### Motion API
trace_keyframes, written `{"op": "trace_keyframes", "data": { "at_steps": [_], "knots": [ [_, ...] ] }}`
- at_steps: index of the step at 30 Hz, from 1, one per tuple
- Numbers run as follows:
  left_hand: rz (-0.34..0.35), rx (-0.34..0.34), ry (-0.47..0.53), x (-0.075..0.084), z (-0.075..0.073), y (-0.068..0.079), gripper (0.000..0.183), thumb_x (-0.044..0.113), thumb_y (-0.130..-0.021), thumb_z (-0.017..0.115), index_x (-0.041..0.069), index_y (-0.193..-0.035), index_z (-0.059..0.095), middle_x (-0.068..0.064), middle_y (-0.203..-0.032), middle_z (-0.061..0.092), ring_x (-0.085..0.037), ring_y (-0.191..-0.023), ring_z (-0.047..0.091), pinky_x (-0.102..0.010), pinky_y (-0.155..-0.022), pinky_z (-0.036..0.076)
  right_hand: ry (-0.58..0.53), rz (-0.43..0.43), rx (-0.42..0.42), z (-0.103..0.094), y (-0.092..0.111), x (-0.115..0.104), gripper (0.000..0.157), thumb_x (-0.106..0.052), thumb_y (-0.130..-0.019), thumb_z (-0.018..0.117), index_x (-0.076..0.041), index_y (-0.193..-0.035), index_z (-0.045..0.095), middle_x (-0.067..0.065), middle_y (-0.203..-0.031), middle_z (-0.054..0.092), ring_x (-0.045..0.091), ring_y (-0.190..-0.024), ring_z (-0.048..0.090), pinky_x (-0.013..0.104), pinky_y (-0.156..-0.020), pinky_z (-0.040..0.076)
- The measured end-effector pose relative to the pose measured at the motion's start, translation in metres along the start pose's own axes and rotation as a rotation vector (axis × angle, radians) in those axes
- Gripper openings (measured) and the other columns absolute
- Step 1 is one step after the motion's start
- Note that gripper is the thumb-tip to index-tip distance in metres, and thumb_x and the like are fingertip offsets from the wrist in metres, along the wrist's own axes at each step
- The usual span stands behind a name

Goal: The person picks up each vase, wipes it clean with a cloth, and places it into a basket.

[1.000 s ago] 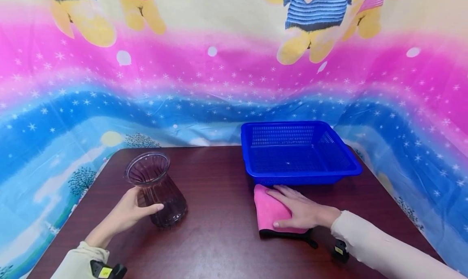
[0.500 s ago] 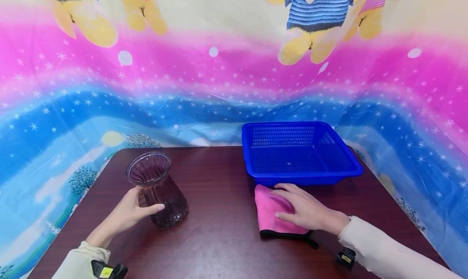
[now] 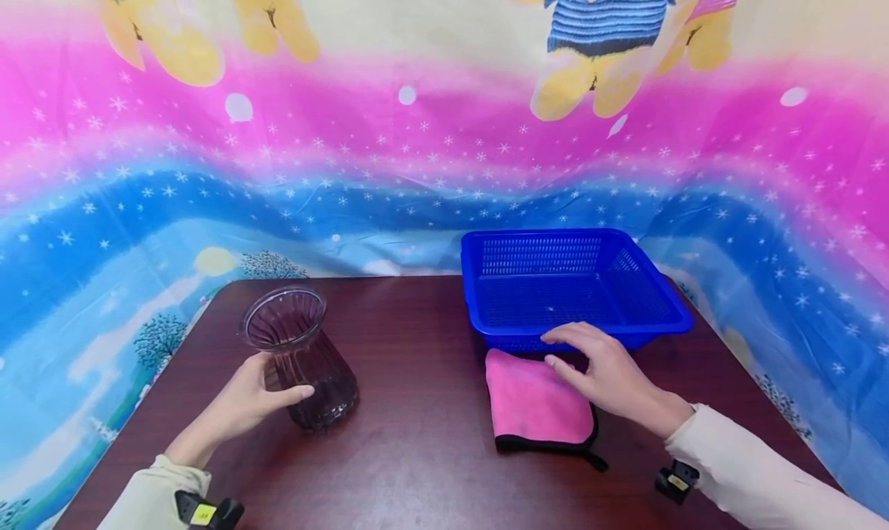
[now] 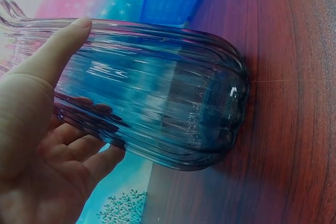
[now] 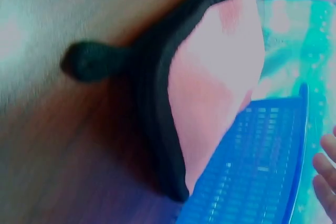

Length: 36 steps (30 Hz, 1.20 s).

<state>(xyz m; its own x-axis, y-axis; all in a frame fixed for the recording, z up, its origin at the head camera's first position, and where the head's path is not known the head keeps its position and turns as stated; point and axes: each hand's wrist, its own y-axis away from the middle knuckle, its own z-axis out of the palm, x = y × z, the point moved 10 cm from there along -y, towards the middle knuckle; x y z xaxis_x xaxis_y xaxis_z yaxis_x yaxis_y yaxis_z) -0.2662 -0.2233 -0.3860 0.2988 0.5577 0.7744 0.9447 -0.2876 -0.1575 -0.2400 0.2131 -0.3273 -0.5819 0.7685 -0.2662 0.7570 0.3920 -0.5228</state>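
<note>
On the left of the table stands a purplish, ribbed glass vase (image 3: 316,379) with a flared rim. My left hand (image 3: 239,403) grips it below the neck; in the left wrist view the thumb lies along one side and the fingers curl round the other. A folded pink cloth (image 3: 538,403) with black edging and a small black loop lies at the right. Above its far right corner hovers my right hand (image 3: 618,379), fingers relaxed and holding nothing. The right wrist view shows the cloth (image 5: 215,77) apart from the fingertips (image 5: 325,169) at the frame's edge.
A blue plastic basket (image 3: 576,341) with perforated sides sits at the back right, just behind the cloth. The dark wooden table (image 3: 410,453) ends at a patterned fabric backdrop (image 3: 389,206) that surrounds it on the far side and both flanks.
My right hand has lifted off the pink cloth and drawn back to the right, uncovering it. The left hand and the vase have stayed in place.
</note>
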Motion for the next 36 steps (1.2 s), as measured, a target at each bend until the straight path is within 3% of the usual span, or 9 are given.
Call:
{"op": "trace_keyframes", "data": {
  "at_steps": [6, 13, 26, 36],
  "knots": [
    [0.003, -0.012, 0.032, -0.001, 0.002, -0.001, 0.062, 0.023, -0.084, 0.075, 0.002, -0.135, 0.047, -0.019, -0.126, 0.062, 0.011, -0.102, 0.058, -0.016, -0.088, 0.053, 0.033, 0.048, 0.064, -0.015, -0.003, 0.026, 0.031, -0.022, -0.083, 0.075, -0.016, -0.112, 0.068, 0.002, -0.114, 0.068, 0.021, -0.112, 0.058, 0.046, -0.095, 0.045],
    [-0.001, -0.013, 0.036, -0.002, 0.002, 0.000, 0.064, 0.023, -0.083, 0.076, 0.002, -0.135, 0.046, -0.019, -0.126, 0.062, 0.011, -0.101, 0.059, -0.017, -0.088, 0.054, 0.070, 0.131, -0.002, -0.014, 0.001, 0.063, 0.037, -0.033, -0.085, 0.072, -0.017, -0.118, 0.066, 0.009, -0.121, 0.064, 0.032, -0.119, 0.050, 0.058, -0.096, 0.036],
    [0.002, -0.013, 0.055, -0.002, 0.003, 0.000, 0.064, 0.021, -0.084, 0.076, 0.000, -0.136, 0.045, -0.021, -0.126, 0.061, 0.011, -0.101, 0.059, -0.019, -0.089, 0.054, 0.131, 0.233, -0.113, -0.007, 0.012, 0.108, 0.040, -0.043, -0.094, 0.058, -0.011, -0.118, 0.065, 0.016, -0.121, 0.066, 0.039, -0.121, 0.050, 0.061, -0.101, 0.029],
    [0.000, -0.006, 0.037, -0.004, 0.002, 0.000, 0.065, 0.022, -0.083, 0.076, 0.000, -0.136, 0.045, -0.021, -0.127, 0.061, 0.013, -0.102, 0.058, -0.016, -0.088, 0.053, 0.257, 0.244, -0.175, 0.001, 0.018, 0.117, 0.048, -0.044, -0.099, 0.048, -0.004, -0.114, 0.068, 0.017, -0.112, 0.071, 0.039, -0.111, 0.061, 0.059, -0.098, 0.041]
  ]
}}
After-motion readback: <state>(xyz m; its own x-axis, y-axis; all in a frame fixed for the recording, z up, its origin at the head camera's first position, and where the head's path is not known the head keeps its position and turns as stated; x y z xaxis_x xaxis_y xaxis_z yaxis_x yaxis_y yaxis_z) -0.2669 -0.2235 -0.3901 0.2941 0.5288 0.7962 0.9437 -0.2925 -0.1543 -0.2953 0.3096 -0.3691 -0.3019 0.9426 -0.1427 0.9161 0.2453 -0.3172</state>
